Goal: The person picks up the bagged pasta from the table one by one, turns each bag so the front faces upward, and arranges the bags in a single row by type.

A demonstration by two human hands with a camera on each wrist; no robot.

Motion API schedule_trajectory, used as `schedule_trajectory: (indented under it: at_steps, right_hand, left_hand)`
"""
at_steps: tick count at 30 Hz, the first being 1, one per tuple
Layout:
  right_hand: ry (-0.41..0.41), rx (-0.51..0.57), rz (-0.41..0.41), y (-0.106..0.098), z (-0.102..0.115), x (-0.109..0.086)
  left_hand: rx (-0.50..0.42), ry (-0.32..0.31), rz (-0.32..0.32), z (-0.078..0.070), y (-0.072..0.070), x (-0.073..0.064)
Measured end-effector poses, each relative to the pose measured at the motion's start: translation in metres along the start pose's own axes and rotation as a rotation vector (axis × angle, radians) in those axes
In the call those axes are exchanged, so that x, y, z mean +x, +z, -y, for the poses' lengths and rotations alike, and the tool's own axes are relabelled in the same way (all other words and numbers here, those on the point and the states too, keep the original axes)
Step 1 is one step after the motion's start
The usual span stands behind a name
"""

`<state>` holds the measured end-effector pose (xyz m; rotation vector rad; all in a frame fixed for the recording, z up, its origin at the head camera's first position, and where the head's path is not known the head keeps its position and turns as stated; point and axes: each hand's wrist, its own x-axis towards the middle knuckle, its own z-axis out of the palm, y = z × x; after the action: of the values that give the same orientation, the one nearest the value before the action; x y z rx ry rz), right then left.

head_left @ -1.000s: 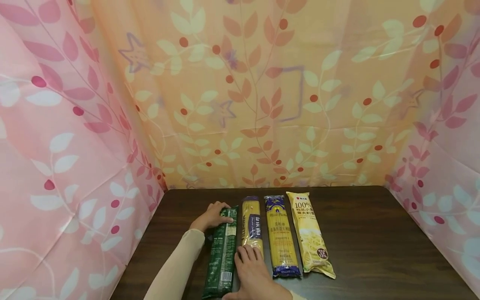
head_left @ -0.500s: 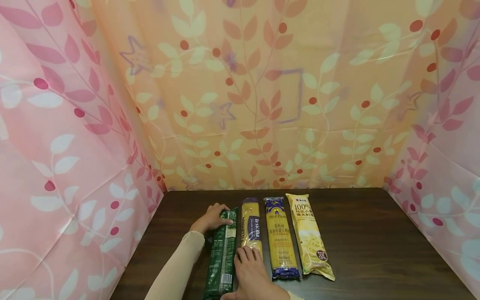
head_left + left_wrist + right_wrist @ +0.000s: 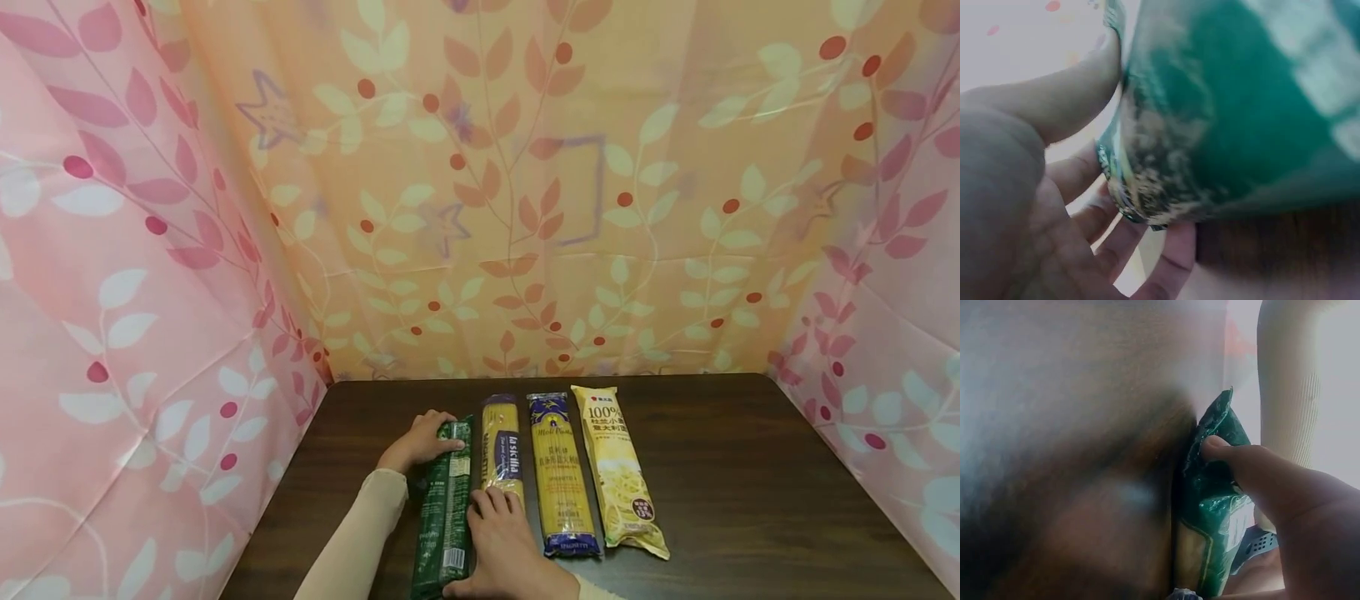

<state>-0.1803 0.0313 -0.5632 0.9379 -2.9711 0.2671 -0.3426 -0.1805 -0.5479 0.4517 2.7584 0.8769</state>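
Note:
My left hand [image 3: 422, 442] grips the far end of a long green spaghetti packet [image 3: 442, 517], thumb on top and fingers round its far edge. The left wrist view shows the green packet's crinkled end [image 3: 1166, 156] between thumb and fingers. Over the near end of a yellow "la sicilia" spaghetti packet [image 3: 500, 442] lies my right hand [image 3: 504, 546], its fingers resting there. Its thumb touches the near end of the green packet [image 3: 1210, 487], as the right wrist view shows. The two packets lie side by side, lengthwise.
To the right lie a yellow spaghetti packet with blue ends [image 3: 564, 483] and a pale yellow packet [image 3: 622, 475], slightly slanted. All are on a dark wooden table [image 3: 750, 483]. Patterned curtains [image 3: 525, 208] enclose the table's back and sides.
The near end of the green packet has shifted slightly to the right, so it lies a little straighter. Both hands keep nearly the same places.

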Motion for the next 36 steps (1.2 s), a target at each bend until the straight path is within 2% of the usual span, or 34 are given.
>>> schedule_trajectory:
  at_steps: [4,7,12,16,20,28,36]
  right_hand:
    - [-0.021,0.026,-0.021,-0.003,-0.001,-0.001]
    - [-0.018,0.083,-0.003,-0.006,-0.001,-0.003]
    - [-0.01,0.208,0.029,-0.009,-0.001,-0.006]
    - [-0.021,0.246,0.036,-0.012,0.0,-0.008]
    - [-0.016,0.305,0.027,-0.018,0.0,-0.011]
    - [0.017,0.473,0.023,-0.029,-0.004,-0.021]
    - [-0.021,0.538,-0.045,-0.032,-0.014,-0.026]
  left_hand:
    - [-0.019,-0.005,-0.006,0.0,0.0,-0.001]
    - [-0.042,-0.024,-0.028,-0.003,0.002,-0.002]
    - [-0.104,-0.073,-0.094,-0.012,0.005,-0.005]
    - [-0.102,-0.086,-0.143,-0.02,0.006,-0.007]
    - [-0.104,-0.097,-0.163,-0.027,0.001,-0.008]
    - [-0.154,-0.1,-0.206,-0.042,-0.006,-0.01]
    - [-0.262,-0.092,-0.274,-0.046,-0.01,-0.007]
